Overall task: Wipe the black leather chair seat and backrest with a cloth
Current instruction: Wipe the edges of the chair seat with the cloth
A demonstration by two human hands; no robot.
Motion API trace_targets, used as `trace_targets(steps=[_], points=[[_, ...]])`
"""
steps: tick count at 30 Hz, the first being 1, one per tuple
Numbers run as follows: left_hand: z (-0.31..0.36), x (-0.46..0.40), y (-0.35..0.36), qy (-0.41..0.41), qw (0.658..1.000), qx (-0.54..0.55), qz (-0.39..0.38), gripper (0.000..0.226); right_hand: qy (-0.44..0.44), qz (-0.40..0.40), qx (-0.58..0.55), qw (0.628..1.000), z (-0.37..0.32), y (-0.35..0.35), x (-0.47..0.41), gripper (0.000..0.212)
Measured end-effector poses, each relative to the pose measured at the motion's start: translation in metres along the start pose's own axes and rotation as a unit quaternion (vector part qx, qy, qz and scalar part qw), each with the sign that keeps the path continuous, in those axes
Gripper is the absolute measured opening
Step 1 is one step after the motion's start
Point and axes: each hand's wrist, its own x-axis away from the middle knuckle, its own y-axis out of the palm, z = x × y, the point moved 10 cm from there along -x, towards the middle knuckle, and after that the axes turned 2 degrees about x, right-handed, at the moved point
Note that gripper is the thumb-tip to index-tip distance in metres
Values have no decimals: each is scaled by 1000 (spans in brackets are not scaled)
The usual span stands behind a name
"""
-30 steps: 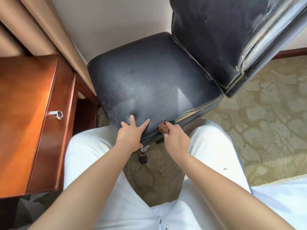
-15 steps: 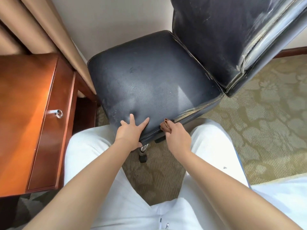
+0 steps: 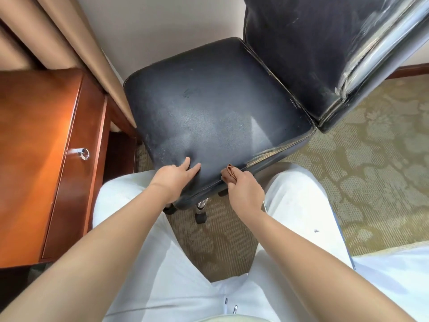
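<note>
Cloth (image 3: 228, 174), small and brown, sits bunched at the near edge of the chair seat (image 3: 216, 108), at about six o'clock on the cushion, pressed against the stitched seam. The right hand (image 3: 246, 190) has its fingers curled tight around it, so only a small wad pokes out above the knuckles; how much fabric is folded inside the fist I can't make out. At seven o'clock on the seat, the left hand (image 3: 173, 176) lies with fingers straight and slightly spread, pressing on the leather and holding nothing. The backrest (image 3: 301, 43) rises at about two o'clock, scuffed and flaking along its edges.

Risks from here, as I judge them: the seat's front right corner shows frayed, peeling trim at five o'clock, just beside the cloth, and a hard pass there could catch the loose edge and tear more leather away. With so little cloth exposed, knuckles may rub the surface instead of the fabric, leaving the dull, dusty patches across the cushion untouched. The chair stands on castors (image 3: 200, 217), so a firm push could roll it toward the wooden desk (image 3: 34, 147) at nine o'clock unless the left hand steadies it.
</note>
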Motion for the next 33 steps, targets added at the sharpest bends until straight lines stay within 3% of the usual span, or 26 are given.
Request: trace_targets(steps=[5,11,14,17,25,33], points=[[4,-2,1,11,1000,17,14,99,-145,-6,41,988,-42,25,35,46],[-1,1,13,21,997,78,-1,102,-283,51,95,953,-62,28,41,48],[1,3,17,15,995,98,-10,107,-226,66,53,970,-40,9,24,41],[3,3,19,5,995,102,-21,115,-139,-5,66,988,-26,11,14,41],[5,3,15,-16,993,93,-71,130,-137,-48,135,980,-36,12,5,29],[8,4,15,-39,989,120,-71,123,-148,-49,151,976,-39,12,4,26]])
